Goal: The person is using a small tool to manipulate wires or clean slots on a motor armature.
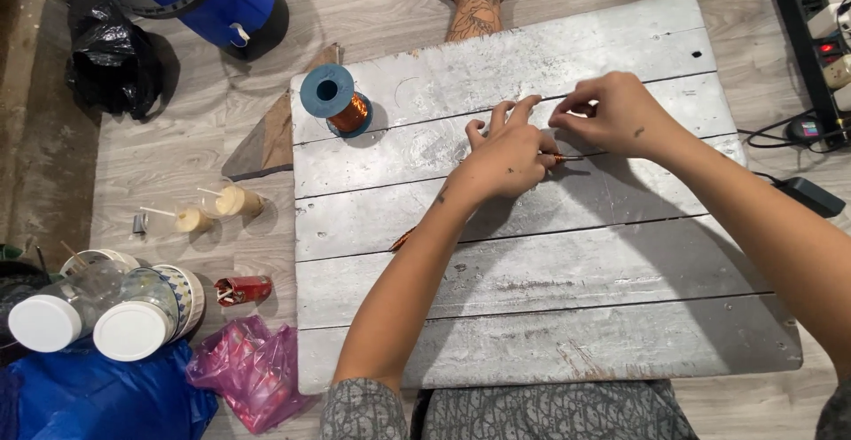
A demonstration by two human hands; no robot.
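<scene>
Pinched thin copper rod (567,157) between left hand (505,152) and right hand (612,116), hands touching mid-frame, rod axis horizontal, wire spool (335,99) well left.

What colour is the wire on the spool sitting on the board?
Copper-orange, wound on a blue spool; the head view shows it clearly.

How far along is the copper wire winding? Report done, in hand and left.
Done: a short copper bundle pokes out under the left forearm on the grey board. In hand: left hand and right hand pinch thin wire between them. Left: the blue spool holds plenty of copper.
</scene>
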